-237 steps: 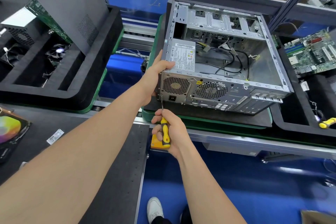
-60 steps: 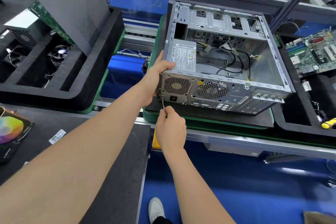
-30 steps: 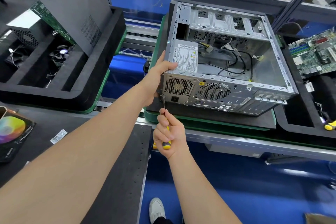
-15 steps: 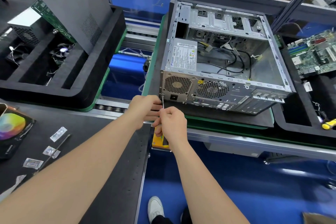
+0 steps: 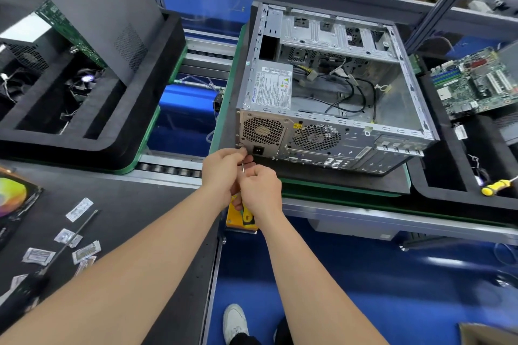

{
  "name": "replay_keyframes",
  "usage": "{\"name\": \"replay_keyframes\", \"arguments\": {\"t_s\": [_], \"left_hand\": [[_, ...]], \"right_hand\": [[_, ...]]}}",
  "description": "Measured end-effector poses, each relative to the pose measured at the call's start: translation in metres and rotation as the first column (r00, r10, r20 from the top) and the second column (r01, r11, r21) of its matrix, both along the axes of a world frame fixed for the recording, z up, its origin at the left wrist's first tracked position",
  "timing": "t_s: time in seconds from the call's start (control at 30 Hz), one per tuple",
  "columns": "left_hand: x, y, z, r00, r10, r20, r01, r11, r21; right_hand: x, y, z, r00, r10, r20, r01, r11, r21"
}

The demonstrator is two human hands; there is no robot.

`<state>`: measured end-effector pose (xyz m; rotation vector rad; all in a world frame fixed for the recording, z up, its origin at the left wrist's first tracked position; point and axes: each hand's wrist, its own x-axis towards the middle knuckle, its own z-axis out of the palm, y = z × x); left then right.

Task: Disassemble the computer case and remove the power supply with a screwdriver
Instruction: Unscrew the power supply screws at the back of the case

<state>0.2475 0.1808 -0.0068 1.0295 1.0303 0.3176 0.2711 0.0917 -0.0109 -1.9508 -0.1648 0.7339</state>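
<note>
The open computer case [image 5: 398, 109] lies on a black mat, rear panel toward me. The power supply [image 5: 273, 84] sits in its near-left corner, its grille [image 5: 262, 131] facing me. My right hand [image 5: 262, 193] grips the yellow-black screwdriver handle [image 5: 246, 217]. The metal shaft [image 5: 242, 166] points up at the lower-left corner of the power supply's rear face. My left hand [image 5: 224, 169] is curled round the shaft just below the tip, fingertips against the case corner. Any screw there is hidden by the fingers.
A grey side panel [image 5: 92, 8] leans in the black foam tray on the left. A motherboard [image 5: 476, 84] and a second yellow screwdriver [image 5: 496, 186] lie to the right. Small packets [image 5: 81, 209] and a long black tool [image 5: 75, 235] lie on the bench at left.
My left hand has let go of the case's top-left corner and come down to the screwdriver shaft. My right hand stays on the handle at the same corner.
</note>
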Motion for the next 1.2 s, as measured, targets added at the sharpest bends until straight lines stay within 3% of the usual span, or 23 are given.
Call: {"name": "replay_keyframes", "arguments": {"t_s": [0.17,0.27,0.37,0.43,0.53,0.7,0.73,0.8,0.97,1.1,1.13,1.2], "left_hand": [[0.002,-0.007,-0.002,0.998,0.015,-0.056,-0.008,0.993,0.116],[0.004,-0.003,-0.001,1.000,0.011,-0.027,-0.011,1.000,0.016],[0.003,0.003,0.000,1.000,-0.012,-0.013,0.011,0.992,-0.127],[0.001,0.009,0.002,0.998,-0.051,-0.038,0.046,0.990,-0.134],[-0.002,0.018,0.004,0.991,-0.124,-0.047,0.118,0.986,-0.116],[-0.002,0.024,0.008,0.983,-0.184,-0.006,0.181,0.972,-0.151],[-0.003,0.025,0.008,0.982,-0.190,0.014,0.190,0.967,-0.167],[-0.006,0.027,0.008,0.976,-0.214,0.038,0.218,0.958,-0.185],[-0.006,0.033,0.007,0.975,-0.224,0.000,0.220,0.958,-0.183],[-0.006,0.031,0.005,0.977,-0.214,-0.013,0.208,0.960,-0.187],[-0.006,0.031,0.004,0.976,-0.216,-0.011,0.210,0.961,-0.180],[-0.007,0.030,0.004,0.975,-0.224,0.000,0.221,0.961,-0.165]], "right_hand": [[0.001,-0.002,0.004,0.999,0.022,0.028,-0.021,0.999,-0.034],[0.000,-0.005,0.003,1.000,0.029,0.004,-0.029,0.998,0.052],[0.000,-0.010,0.001,0.978,0.022,-0.208,0.034,0.965,0.259],[-0.003,-0.009,0.000,0.897,0.013,-0.443,0.174,0.909,0.379],[-0.007,-0.005,-0.003,0.701,0.103,-0.706,0.367,0.797,0.480],[-0.010,-0.014,-0.012,0.360,0.418,-0.834,0.634,0.547,0.547],[-0.011,-0.013,-0.012,0.327,0.453,-0.829,0.655,0.524,0.545],[-0.013,-0.010,-0.013,0.382,0.410,-0.828,0.620,0.550,0.559],[-0.012,-0.004,-0.007,0.770,0.085,-0.633,0.329,0.797,0.506],[-0.014,0.002,0.003,0.983,-0.051,-0.174,0.089,0.972,0.219],[-0.015,0.003,0.004,0.999,-0.037,-0.009,0.037,0.995,0.098],[-0.016,0.004,0.004,0.947,0.085,0.311,-0.030,0.984,-0.176]]}}
